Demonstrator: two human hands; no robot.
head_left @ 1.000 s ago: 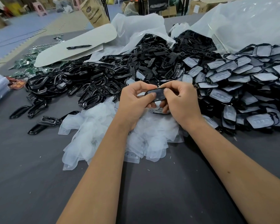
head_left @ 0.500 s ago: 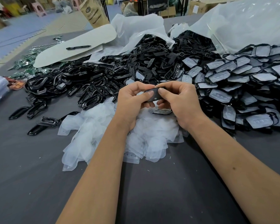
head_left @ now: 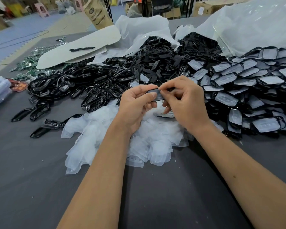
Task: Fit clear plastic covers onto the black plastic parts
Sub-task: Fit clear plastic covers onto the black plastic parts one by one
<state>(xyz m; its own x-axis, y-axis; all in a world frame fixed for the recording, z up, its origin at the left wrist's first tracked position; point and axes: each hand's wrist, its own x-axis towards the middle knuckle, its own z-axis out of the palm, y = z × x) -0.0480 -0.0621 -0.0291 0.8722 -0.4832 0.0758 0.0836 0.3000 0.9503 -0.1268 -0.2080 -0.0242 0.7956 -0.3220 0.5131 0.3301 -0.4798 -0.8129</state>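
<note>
A grey table (head_left: 31, 187) is spread with heaps of parts. At the far right, large clear bags (head_left: 248, 25) are piled, and black pieces are spilled from their mouths. A broad heap of bare black parts (head_left: 92, 86) is spread across the left and middle of the table, with a few strays lying apart toward the near left. To the right, a heap of covered parts (head_left: 248, 83) is stacked, each one shown with a pale clear face inside a black rim. A pile of clear covers (head_left: 116, 139) is laid nearest the person, under and just in front of both hands. A pale curved board (head_left: 82, 47) is rested at the far left, and a black pen (head_left: 82, 49) is laid on it.

One black part (head_left: 156, 95) is held above the clear covers, between the two hands. It is gripped at its left end by the left hand (head_left: 135, 104), thumb on the near face and fingers curled behind. Its upper right edge is pinched by the right hand (head_left: 183, 103) between thumb and forefinger, the other fingers being curled loosely below. A pale film is seen on the part's face, but whether the cover is fully seated cannot be told.
</note>
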